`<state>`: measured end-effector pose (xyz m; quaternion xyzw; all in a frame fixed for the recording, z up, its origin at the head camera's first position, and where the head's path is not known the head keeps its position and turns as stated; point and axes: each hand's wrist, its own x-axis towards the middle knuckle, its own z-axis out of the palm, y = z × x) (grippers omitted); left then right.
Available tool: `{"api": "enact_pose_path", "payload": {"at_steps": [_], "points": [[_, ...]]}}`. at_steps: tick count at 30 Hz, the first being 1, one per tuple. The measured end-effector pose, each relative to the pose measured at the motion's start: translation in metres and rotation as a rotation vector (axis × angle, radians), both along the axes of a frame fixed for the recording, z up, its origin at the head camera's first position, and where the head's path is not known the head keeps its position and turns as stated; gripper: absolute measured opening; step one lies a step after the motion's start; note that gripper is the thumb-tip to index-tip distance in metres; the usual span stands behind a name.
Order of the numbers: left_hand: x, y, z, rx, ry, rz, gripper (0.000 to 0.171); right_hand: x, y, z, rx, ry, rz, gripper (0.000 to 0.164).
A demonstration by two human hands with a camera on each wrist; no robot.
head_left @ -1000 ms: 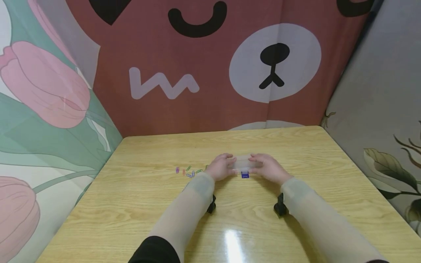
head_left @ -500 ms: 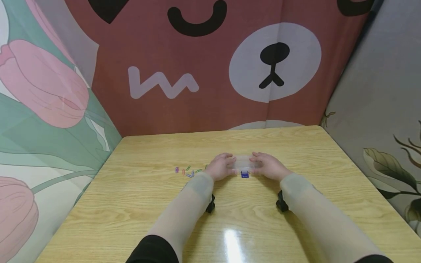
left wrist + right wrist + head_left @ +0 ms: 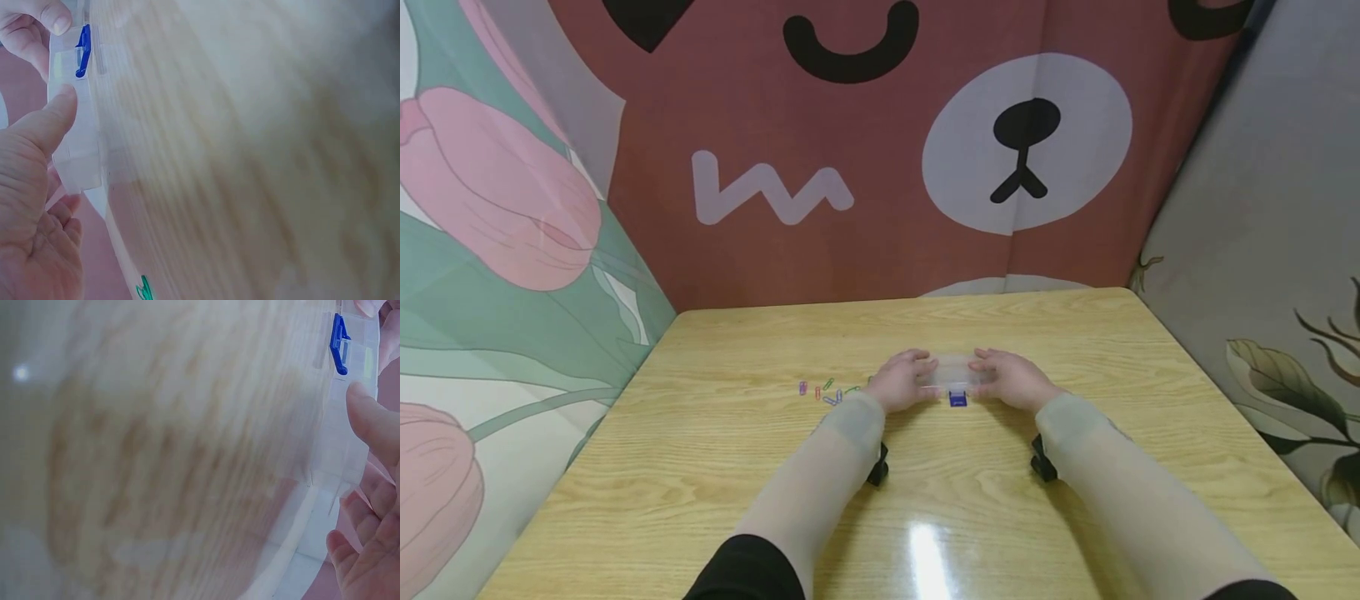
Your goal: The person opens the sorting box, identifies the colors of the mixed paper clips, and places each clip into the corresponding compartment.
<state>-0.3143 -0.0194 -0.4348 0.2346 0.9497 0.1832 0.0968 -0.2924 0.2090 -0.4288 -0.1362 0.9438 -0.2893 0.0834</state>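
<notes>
A clear plastic box (image 3: 955,372) with a blue latch (image 3: 958,399) on its near side is between my two hands on the table. My left hand (image 3: 904,382) grips its left end, and the left wrist view has that thumb (image 3: 59,115) on the near wall. At the other end my right hand (image 3: 1015,382) holds the box likewise, its thumb (image 3: 369,415) against the near wall in the right wrist view. The blue latch (image 3: 83,53) hangs out from the wall, below the lid line. Fingers on the far side are partly hidden behind the box.
Several coloured paper clips (image 3: 839,396) lie loose on the wooden table (image 3: 955,483), left of my left hand. A green paper clip (image 3: 144,289) shows low in the left wrist view. A printed curtain (image 3: 880,250) hangs behind the table's far edge.
The box looked motion-blurred one second ago and now appears still. Both hands keep nearly the same place and grip.
</notes>
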Motion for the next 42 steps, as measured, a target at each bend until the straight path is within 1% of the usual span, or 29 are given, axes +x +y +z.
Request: {"api": "enact_pose_path", "payload": {"at_steps": [3, 8, 10, 18, 21, 24, 26, 29, 32, 42], "points": [[-0.001, -0.001, -0.001, 0.001, -0.009, 0.0, 0.066, 0.0, -0.001, 0.0, 0.001, 0.002, 0.005, 0.051], [-0.001, -0.004, -0.003, 0.028, -0.037, 0.02, 0.064, -0.001, 0.0, -0.001, 0.0, -0.007, 0.011, 0.051], [-0.001, -0.005, -0.004, 0.043, -0.042, 0.016, 0.062, -0.001, 0.0, -0.001, 0.004, -0.014, 0.011, 0.052], [-0.005, -0.011, -0.011, 0.055, -0.05, -0.013, 0.062, -0.003, 0.002, 0.0, -0.005, -0.029, 0.01, 0.052], [-0.007, -0.012, -0.013, 0.07, -0.033, -0.011, 0.068, -0.002, 0.001, 0.002, -0.002, -0.029, 0.009, 0.052], [-0.009, -0.013, -0.015, 0.092, -0.023, 0.007, 0.078, -0.003, 0.001, 0.003, 0.008, -0.026, 0.009, 0.052], [-0.01, -0.013, -0.016, 0.103, -0.026, 0.027, 0.085, -0.003, 0.002, 0.003, 0.014, -0.024, 0.007, 0.052], [-0.011, -0.013, -0.017, 0.113, -0.043, 0.052, 0.088, -0.004, 0.003, 0.003, 0.016, -0.02, 0.007, 0.052], [-0.011, -0.013, -0.018, 0.111, -0.042, 0.058, 0.087, -0.004, 0.003, 0.003, 0.018, -0.019, 0.006, 0.052], [-0.012, -0.012, -0.015, 0.1, -0.016, 0.042, 0.082, -0.005, 0.003, 0.006, 0.032, -0.021, 0.013, 0.051]]}}
